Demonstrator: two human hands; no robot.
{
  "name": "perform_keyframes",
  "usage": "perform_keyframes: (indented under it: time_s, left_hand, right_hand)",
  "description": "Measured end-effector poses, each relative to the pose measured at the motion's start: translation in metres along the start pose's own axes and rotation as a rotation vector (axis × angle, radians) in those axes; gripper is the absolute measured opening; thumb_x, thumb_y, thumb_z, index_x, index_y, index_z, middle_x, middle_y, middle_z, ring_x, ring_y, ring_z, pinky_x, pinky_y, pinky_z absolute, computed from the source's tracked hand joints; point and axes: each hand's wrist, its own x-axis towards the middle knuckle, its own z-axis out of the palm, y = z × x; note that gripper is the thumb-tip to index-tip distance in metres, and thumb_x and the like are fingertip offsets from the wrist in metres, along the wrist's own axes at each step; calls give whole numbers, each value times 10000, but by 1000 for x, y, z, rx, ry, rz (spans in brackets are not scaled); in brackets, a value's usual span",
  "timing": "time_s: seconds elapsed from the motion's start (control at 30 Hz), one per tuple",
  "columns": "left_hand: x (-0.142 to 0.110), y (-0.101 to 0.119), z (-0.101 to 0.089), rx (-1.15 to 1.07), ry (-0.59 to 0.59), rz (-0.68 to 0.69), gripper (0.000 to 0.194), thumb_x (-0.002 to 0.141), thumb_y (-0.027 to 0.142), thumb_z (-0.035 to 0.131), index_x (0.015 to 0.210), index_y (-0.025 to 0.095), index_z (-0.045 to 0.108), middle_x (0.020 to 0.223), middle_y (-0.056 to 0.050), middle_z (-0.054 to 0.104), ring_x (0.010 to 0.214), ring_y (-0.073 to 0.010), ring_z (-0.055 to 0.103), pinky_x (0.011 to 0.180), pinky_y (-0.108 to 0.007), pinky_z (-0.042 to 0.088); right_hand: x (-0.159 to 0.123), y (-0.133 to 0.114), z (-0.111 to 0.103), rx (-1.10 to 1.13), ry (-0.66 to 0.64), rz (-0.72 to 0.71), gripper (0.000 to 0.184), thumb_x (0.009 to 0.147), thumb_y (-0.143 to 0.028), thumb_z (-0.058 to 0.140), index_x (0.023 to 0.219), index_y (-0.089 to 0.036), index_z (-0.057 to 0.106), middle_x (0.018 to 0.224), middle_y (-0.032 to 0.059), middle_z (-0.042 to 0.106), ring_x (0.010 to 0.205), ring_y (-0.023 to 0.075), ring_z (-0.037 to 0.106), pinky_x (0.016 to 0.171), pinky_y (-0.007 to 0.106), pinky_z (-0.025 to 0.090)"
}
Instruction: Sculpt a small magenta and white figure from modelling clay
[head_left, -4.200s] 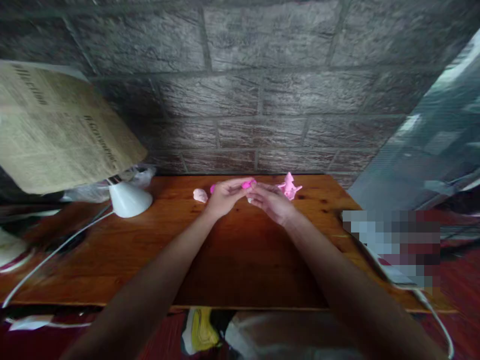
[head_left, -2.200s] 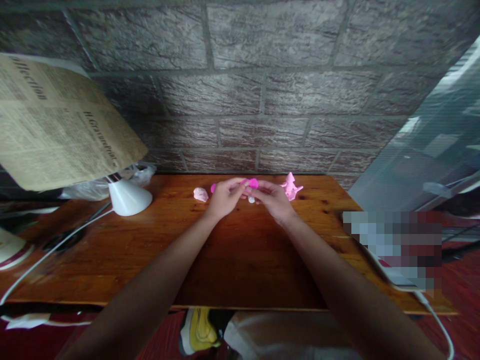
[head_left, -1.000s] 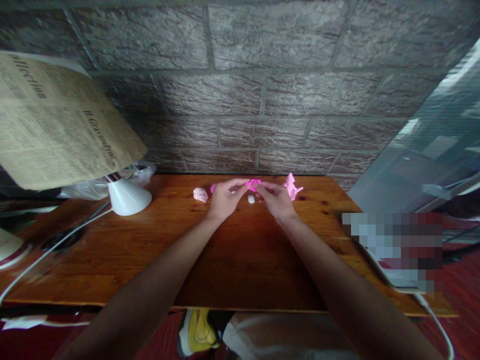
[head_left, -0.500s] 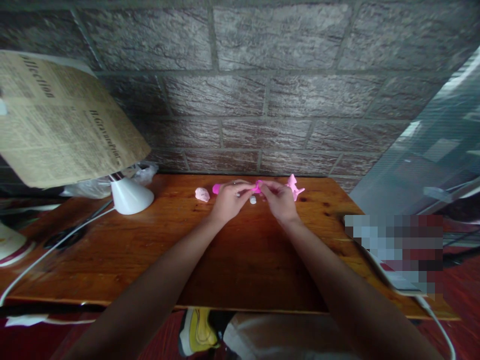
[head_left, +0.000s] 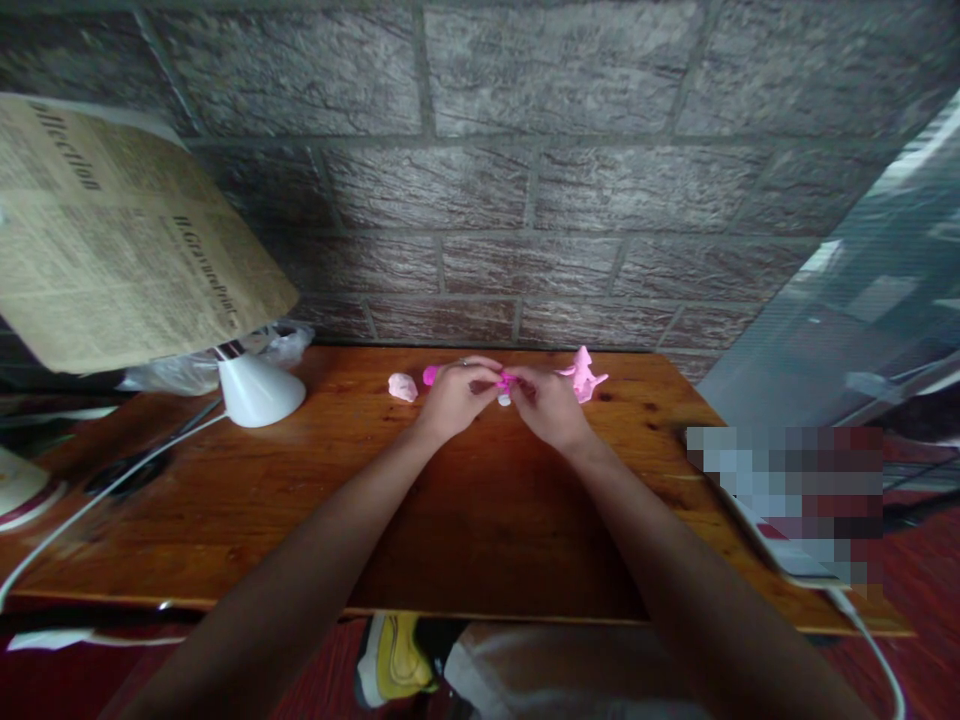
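Observation:
A small piece of bright pink clay (head_left: pixel 505 380) is pinched between the fingertips of both my hands, above the middle of the desk. My left hand (head_left: pixel 459 398) closes on it from the left, and my right hand (head_left: pixel 551 402) from the right; the fingers hide much of it. Just below the fingertips a small white lump (head_left: pixel 504 399) shows. Beside my left hand is a bright pink lump (head_left: pixel 430 375), partly covered, and farther left a pale pink lump (head_left: pixel 403 387). A pink clay shape with pointed parts (head_left: pixel 583 376) stands right behind my right hand.
A white lamp (head_left: pixel 261 390) with a newsprint shade (head_left: pixel 142 240) stands at the left, its cable crossing the wooden desk (head_left: pixel 285 520). Dark scissors (head_left: pixel 127 472) lie nearby. A blurred-out device (head_left: pixel 787 510) sits at the right edge. A brick wall (head_left: pixel 480 190) rises behind.
My fingertips have come closer together around the bright pink clay and moved slightly left and down. Less of the clay shows between them. My right hand has turned inward a little.

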Motion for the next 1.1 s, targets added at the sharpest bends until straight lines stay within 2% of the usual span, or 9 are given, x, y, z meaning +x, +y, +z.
perform_keyframes:
  time_s: [0.13, 0.27, 0.33, 0.57, 0.67, 0.77, 0.9, 1.0, 1.1]
  left_hand:
    - [0, -1, 1, -112, 11, -91, 39, 808, 212, 736, 822, 177, 725, 1006, -75, 777, 882, -189, 748, 800, -310, 614]
    - [1, 2, 2, -159, 4, -160, 239, 769, 186, 764, 993, 172, 680, 1060, -80, 777, 911, -192, 759, 808, -302, 615]
    - [1, 3, 2, -158, -19, -160, 254, 787, 168, 747, 1034, 170, 690, 1059, -83, 785, 956, -207, 760, 853, -317, 611]
    - [1, 11, -2, -62, -1, -175, 171, 858, 262, 708, 990, 192, 790, 1039, -79, 802, 919, -240, 772, 870, -366, 609]
    - [3, 12, -2, -104, 30, -189, 167, 857, 315, 714, 944, 205, 804, 971, -62, 811, 872, -225, 773, 837, -345, 610]
    - [4, 9, -1, -151, 71, -229, 192, 841, 365, 727, 886, 197, 806, 915, -63, 813, 844, -222, 770, 810, -330, 608]
    - [4, 4, -1, -169, 73, -269, 223, 838, 393, 723, 871, 185, 799, 907, -72, 812, 838, -222, 767, 798, -326, 604]
    - [3, 3, -1, -186, 10, -245, 248, 850, 379, 713, 973, 178, 789, 1014, -89, 804, 935, -235, 763, 877, -350, 599]
    - [2, 3, 1, -179, 12, -227, 357, 862, 383, 705, 1135, 158, 749, 1146, -125, 772, 1022, -256, 749, 929, -381, 590]
  right_hand:
    - [0, -4, -3, -19, -25, -68, 271, 802, -66, 590, 982, -197, 744, 952, 77, 749, 861, 219, 702, 808, 333, 546]
    - [0, -6, -4, -17, -44, -77, 267, 783, -49, 598, 952, -203, 737, 944, 68, 736, 843, 207, 693, 796, 325, 543]
    - [0, -6, -3, 2, -42, -48, 259, 780, -40, 596, 925, -208, 730, 932, 63, 743, 839, 207, 699, 802, 333, 548]
    - [0, 0, 8, 390, 83, 267, 294, 795, -136, 682, 1081, -197, 647, 1011, 82, 776, 912, 213, 747, 847, 364, 588]
    - [0, 3, 8, 484, 44, 374, 233, 824, -204, 684, 1057, -187, 682, 1024, 96, 785, 902, 221, 752, 838, 379, 597]
    - [1, 2, 5, 532, -44, 322, 161, 873, -264, 654, 998, -198, 731, 1006, 74, 795, 868, 208, 754, 835, 368, 598]
    - [0, -1, 2, 444, 7, 221, 127, 868, -280, 680, 942, -214, 759, 945, 46, 804, 850, 200, 752, 848, 348, 588]
    - [-1, -1, 3, 410, 31, 236, 124, 868, -256, 670, 942, -209, 757, 923, 46, 805, 816, 193, 748, 814, 333, 591]
    - [-1, -1, 4, 417, 30, 235, 153, 877, -256, 651, 978, -200, 753, 960, 52, 804, 835, 188, 748, 823, 327, 588]
